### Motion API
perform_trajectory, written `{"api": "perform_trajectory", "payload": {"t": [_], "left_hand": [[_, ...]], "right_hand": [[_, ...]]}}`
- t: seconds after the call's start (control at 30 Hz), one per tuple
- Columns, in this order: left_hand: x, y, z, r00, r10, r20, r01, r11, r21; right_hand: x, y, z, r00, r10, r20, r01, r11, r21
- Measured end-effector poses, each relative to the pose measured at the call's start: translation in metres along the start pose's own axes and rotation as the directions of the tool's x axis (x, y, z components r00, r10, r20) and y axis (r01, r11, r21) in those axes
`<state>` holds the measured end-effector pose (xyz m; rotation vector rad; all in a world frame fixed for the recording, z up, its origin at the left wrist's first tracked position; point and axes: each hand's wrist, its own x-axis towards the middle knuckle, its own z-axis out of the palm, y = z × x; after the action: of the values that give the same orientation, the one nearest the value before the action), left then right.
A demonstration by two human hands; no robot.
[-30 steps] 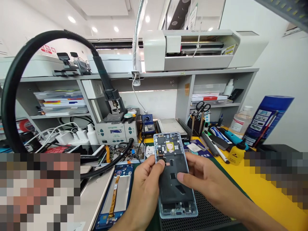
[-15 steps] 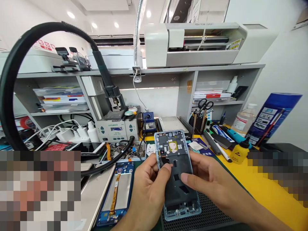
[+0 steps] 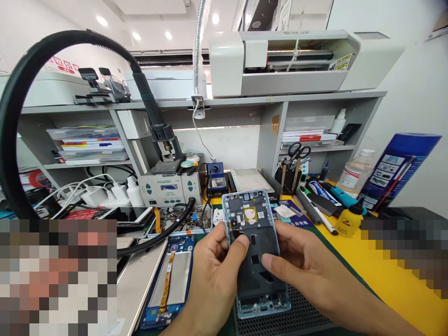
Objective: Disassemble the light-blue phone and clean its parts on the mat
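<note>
I hold an opened light-blue phone frame upright over the mat, its inner boards and dark battery bay facing me. My left hand grips its left edge, thumb resting on the dark area below the camera module. My right hand grips the right edge, thumb pressed on the middle of the battery bay. A yellow-gold round part sits near the frame's top.
A blue phone frame lies on the left beside a silver panel. A parts tray, hot-air station with black hose, tool holder with scissors, bottles, a blue box and a yellow bench top surround me.
The phone frame has shifted slightly left and down in view. My left thumb has slid a little further onto the frame. Both hands keep their hold.
</note>
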<state>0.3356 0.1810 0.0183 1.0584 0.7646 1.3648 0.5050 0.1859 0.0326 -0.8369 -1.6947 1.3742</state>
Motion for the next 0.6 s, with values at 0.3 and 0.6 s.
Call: {"api": "perform_trajectory", "payload": {"t": [0.3, 0.6], "left_hand": [[0.004, -0.001, -0.004, 1.0, 0.0, 0.02, 0.002, 0.998, -0.07], [0.011, -0.002, -0.007, 0.991, -0.132, 0.029, 0.134, 0.989, -0.061]], "right_hand": [[0.002, 0.0, 0.001, 1.0, -0.017, -0.001, 0.017, 1.0, -0.025], [0.009, -0.002, -0.003, 0.996, 0.084, -0.024, -0.079, 0.985, 0.152]]}}
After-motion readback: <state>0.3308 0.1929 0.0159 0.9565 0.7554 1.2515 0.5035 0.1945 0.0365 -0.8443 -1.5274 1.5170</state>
